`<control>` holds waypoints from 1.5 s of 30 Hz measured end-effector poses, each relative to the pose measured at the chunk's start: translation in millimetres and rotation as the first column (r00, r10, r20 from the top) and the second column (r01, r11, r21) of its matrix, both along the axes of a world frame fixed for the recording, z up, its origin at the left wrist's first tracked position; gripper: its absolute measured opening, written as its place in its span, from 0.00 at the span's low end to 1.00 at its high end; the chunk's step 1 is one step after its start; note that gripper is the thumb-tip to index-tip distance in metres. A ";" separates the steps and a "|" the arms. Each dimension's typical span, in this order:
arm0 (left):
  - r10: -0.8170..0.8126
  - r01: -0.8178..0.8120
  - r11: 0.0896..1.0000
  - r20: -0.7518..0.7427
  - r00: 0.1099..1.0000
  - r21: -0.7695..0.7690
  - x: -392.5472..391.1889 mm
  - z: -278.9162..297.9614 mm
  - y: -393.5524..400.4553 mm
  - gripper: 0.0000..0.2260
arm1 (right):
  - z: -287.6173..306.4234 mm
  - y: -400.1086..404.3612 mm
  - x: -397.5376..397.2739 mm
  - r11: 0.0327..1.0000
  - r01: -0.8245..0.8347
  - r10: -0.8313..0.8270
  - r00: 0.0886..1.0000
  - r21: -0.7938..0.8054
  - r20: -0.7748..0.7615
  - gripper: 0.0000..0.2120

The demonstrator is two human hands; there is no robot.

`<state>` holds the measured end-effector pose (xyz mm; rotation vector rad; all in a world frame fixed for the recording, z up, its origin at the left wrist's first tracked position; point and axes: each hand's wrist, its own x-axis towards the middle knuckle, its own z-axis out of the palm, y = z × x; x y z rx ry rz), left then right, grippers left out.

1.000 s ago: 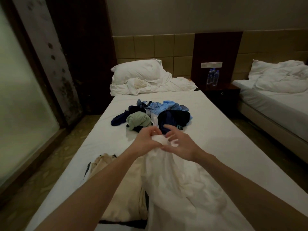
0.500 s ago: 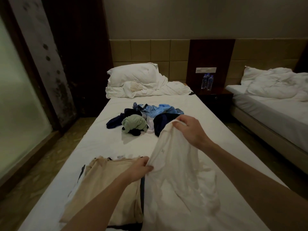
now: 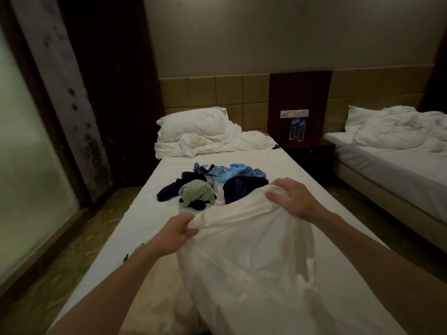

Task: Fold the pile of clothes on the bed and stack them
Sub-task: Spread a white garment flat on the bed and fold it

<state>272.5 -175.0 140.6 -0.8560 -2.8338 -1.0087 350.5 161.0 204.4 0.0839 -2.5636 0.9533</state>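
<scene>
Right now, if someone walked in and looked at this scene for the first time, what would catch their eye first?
First, the white garment held up in the foreground over the near end of the bed, its top edge gripped by the left hand and the right hand. Behind it, mid-bed, lies an unfolded pile of clothes in blue, navy and green. Two water bottles stand on the dark nightstand between the beds.

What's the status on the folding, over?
Left hand and right hand both grip white garment, held up over the bed. Unfolded pile waits beyond. Nothing in the way.
</scene>
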 end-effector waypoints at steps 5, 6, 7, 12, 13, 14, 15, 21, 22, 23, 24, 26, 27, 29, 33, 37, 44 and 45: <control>0.139 -0.126 0.965 -0.043 0.989 0.230 13.3 21.7 1.4 0.08 | 20.7 -0.4 15.1 0.980 0.081 -0.092 0.995 -0.180 -0.050 0.11; 0.156 -0.136 0.953 -0.056 0.986 0.271 16.5 26.2 2.9 0.09 | 27.7 -1.0 21.3 0.968 0.095 -0.111 0.992 -0.233 -0.057 0.13; 0.189 -0.155 0.940 -0.083 0.979 0.304 22.2 33.8 5.4 0.10 | 34.5 -1.1 27.9 0.959 0.098 -0.124 0.989 -0.267 -0.082 0.15; 0.396 -0.183 0.811 -0.292 0.871 0.555 60.4 87.8 25.0 0.09 | 71.0 -0.2 72.0 0.947 0.062 -0.152 0.951 -0.316 -0.269 0.14; 0.435 -0.173 0.778 -0.319 0.842 0.604 69.9 99.0 28.7 0.09 | 79.3 0.3 81.9 0.950 0.050 -0.144 0.947 -0.310 -0.289 0.13; 0.475 -0.165 0.752 -0.350 0.807 0.638 79.7 110.4 31.6 0.09 | 88.6 0.9 91.5 0.953 0.033 -0.129 0.943 -0.301 -0.306 0.13; 0.511 -0.164 0.739 -0.384 0.769 0.654 89.0 121.2 33.3 0.08 | 98.5 1.7 101.9 0.956 0.019 -0.118 0.940 -0.294 -0.322 0.13; 0.541 -0.062 0.737 -0.531 0.652 0.673 126.1 181.3 21.1 0.11 | 158.4 8.0 161.5 0.963 -0.024 -0.111 0.872 -0.267 -0.477 0.03; 0.514 -0.022 0.750 -0.561 0.649 0.661 131.9 192.9 18.7 0.11 | 167.4 9.1 170.1 0.964 -0.034 -0.110 0.855 -0.265 -0.507 0.02; 0.490 0.012 0.761 -0.587 0.645 0.649 138.5 204.6 17.4 0.11 | 175.8 9.7 178.2 0.964 -0.041 -0.109 0.839 -0.262 -0.533 0.02; 0.473 0.040 0.768 -0.607 0.639 0.639 143.7 215.1 16.4 0.12 | 183.2 10.4 184.9 0.964 -0.046 -0.110 0.825 -0.261 -0.554 0.02; 0.451 0.077 0.777 -0.638 0.624 0.625 152.1 232.7 16.6 0.16 | 193.7 12.6 192.3 0.961 -0.059 -0.111 0.813 -0.271 -0.572 0.01; 0.444 0.085 0.781 -0.646 0.621 0.619 154.3 238.3 18.0 0.17 | 196.4 13.9 192.8 0.960 -0.058 -0.115 0.812 -0.275 -0.572 0.01; 0.432 0.085 0.785 -0.641 0.634 0.613 151.9 243.1 22.2 0.16 | 195.9 18.2 187.7 0.957 -0.044 -0.129 0.818 -0.285 -0.560 0.02; 0.427 -0.010 0.810 -0.579 0.694 0.586 126.1 234.5 34.8 0.15 | 178.4 35.2 156.8 0.966 0.024 -0.157 0.844 -0.256 -0.513 0.08; 0.415 -0.143 0.865 -0.527 0.741 0.480 76.0 205.4 53.8 0.19 | 147.5 57.8 104.8 0.977 0.086 -0.164 0.885 -0.193 -0.437 0.14; 0.442 -0.324 0.887 -0.402 0.802 0.329 -44.3 119.6 91.3 0.22 | 79.6 91.9 -25.4 0.980 0.188 -0.199 0.939 -0.067 -0.281 0.21; 0.457 -0.372 0.887 -0.400 0.795 0.273 -66.4 105.3 98.1 0.23 | 67.4 96.5 -49.0 0.978 0.204 -0.209 0.946 -0.047 -0.248 0.21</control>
